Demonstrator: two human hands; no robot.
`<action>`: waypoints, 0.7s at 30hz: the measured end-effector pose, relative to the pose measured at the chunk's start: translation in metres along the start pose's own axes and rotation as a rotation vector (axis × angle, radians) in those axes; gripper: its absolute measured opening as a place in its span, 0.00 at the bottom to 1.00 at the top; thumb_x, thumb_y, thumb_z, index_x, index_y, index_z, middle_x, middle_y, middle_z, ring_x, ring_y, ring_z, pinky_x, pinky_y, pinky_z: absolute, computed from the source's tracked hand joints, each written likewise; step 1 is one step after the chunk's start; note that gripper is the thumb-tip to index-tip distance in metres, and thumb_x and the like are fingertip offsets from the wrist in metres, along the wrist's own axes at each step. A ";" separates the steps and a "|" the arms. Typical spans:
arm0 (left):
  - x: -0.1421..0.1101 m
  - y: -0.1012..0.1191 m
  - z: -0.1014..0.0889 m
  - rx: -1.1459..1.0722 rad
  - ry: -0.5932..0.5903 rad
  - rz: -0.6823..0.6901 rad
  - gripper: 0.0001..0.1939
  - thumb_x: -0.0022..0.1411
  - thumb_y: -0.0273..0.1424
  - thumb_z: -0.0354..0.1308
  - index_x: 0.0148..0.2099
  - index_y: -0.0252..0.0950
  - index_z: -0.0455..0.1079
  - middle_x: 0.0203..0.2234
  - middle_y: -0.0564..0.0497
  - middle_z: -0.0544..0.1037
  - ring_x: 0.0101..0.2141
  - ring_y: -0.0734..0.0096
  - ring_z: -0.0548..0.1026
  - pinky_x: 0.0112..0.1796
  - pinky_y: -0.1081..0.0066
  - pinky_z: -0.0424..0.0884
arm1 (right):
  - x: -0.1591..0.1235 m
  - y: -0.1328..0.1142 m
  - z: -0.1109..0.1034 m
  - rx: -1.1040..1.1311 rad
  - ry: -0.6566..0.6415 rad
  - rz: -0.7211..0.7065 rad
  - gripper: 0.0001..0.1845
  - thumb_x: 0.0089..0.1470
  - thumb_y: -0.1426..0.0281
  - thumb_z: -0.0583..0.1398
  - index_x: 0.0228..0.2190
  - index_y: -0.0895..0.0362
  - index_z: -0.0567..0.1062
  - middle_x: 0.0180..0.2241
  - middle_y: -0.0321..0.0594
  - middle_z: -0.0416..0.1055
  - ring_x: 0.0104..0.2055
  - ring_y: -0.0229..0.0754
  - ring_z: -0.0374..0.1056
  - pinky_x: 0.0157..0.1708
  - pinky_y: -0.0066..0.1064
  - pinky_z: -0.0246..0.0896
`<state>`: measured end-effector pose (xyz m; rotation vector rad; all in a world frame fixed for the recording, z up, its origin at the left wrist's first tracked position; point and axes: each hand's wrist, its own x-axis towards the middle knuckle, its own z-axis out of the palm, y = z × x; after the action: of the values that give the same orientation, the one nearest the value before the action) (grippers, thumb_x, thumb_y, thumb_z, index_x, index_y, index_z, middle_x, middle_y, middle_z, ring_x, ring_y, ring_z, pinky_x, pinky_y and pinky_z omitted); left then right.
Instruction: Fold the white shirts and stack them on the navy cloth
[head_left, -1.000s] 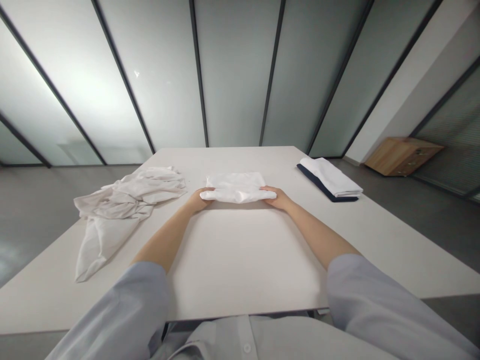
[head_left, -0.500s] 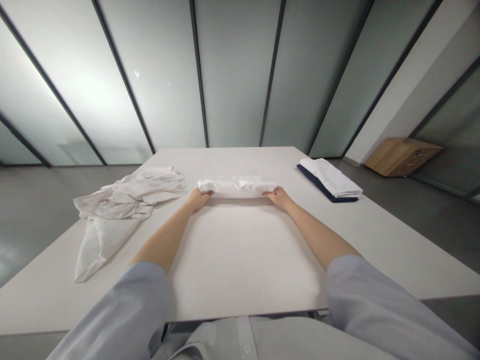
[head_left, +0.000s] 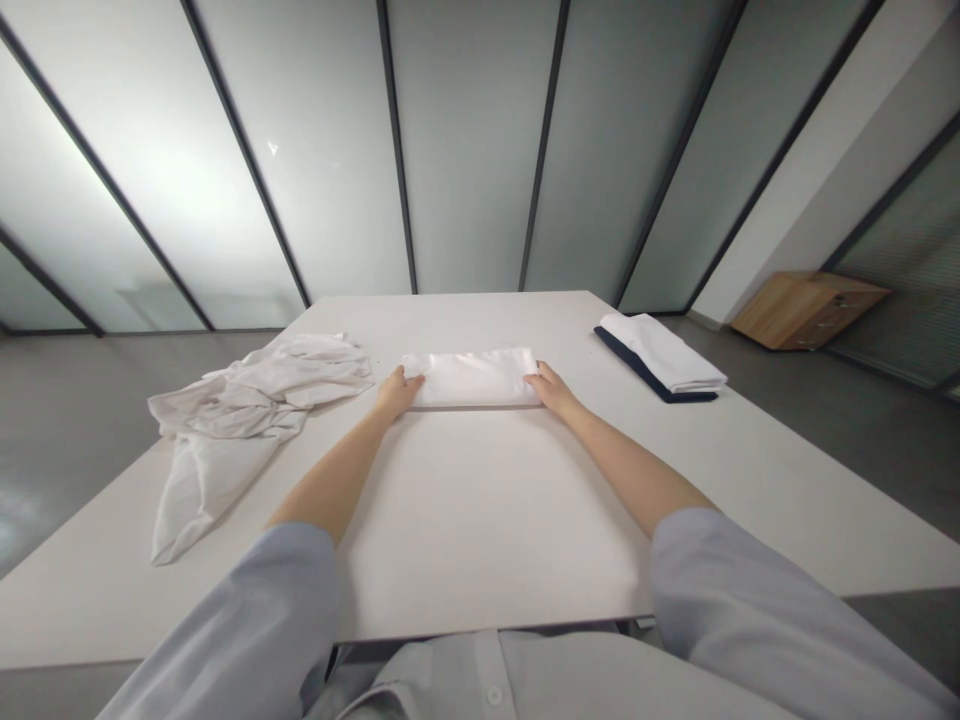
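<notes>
A white cloth (head_left: 476, 380), folded into a wide flat strip, lies across the table in front of me. At its left end, my left hand (head_left: 399, 390) grips the edge with the thumb on top. My right hand (head_left: 553, 386) holds the opposite end in the same way. The fingers beneath the cloth are partly hidden. Off to the left lies a crumpled white cloth (head_left: 255, 400), heaped and untouched, one corner trailing toward me.
On the right of the white table (head_left: 495, 520), a folded white cloth (head_left: 661, 350) rests on a folded dark navy cloth (head_left: 694, 397). A wooden cabinet (head_left: 806, 308) stands on the floor beyond, at the right. Frosted glass panels (head_left: 472, 150) line the back.
The folded cloth has tipped from a narrow, raised roll to a flatter strip with more of its top face showing. Both hands have moved with its ends, the right one slightly inward.
</notes>
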<state>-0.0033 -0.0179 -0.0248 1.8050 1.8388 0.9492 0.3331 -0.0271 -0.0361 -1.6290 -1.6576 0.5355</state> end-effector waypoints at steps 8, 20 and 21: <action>-0.017 0.020 0.000 0.316 0.096 -0.006 0.38 0.62 0.35 0.52 0.70 0.31 0.44 0.52 0.36 0.73 0.52 0.54 0.72 0.51 0.61 0.67 | 0.001 0.004 0.006 -0.340 0.009 -0.254 0.28 0.57 0.69 0.49 0.58 0.56 0.68 0.61 0.47 0.60 0.60 0.51 0.59 0.61 0.42 0.50; -0.018 0.011 0.006 0.575 -0.220 0.281 0.30 0.70 0.44 0.37 0.68 0.37 0.52 0.67 0.43 0.53 0.65 0.61 0.53 0.63 0.56 0.46 | -0.008 -0.015 -0.001 -0.582 -0.184 -0.245 0.23 0.65 0.65 0.46 0.56 0.50 0.70 0.63 0.38 0.58 0.65 0.48 0.52 0.61 0.42 0.48; -0.018 0.010 0.006 0.575 -0.231 0.256 0.33 0.69 0.48 0.37 0.69 0.35 0.51 0.67 0.40 0.51 0.65 0.60 0.52 0.62 0.56 0.47 | -0.009 -0.016 -0.001 -0.590 -0.186 -0.237 0.23 0.66 0.63 0.46 0.56 0.50 0.70 0.63 0.38 0.58 0.65 0.48 0.51 0.62 0.44 0.45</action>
<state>0.0098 -0.0353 -0.0249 2.4118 1.8818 0.2661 0.3225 -0.0382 -0.0251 -1.7804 -2.2615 0.0734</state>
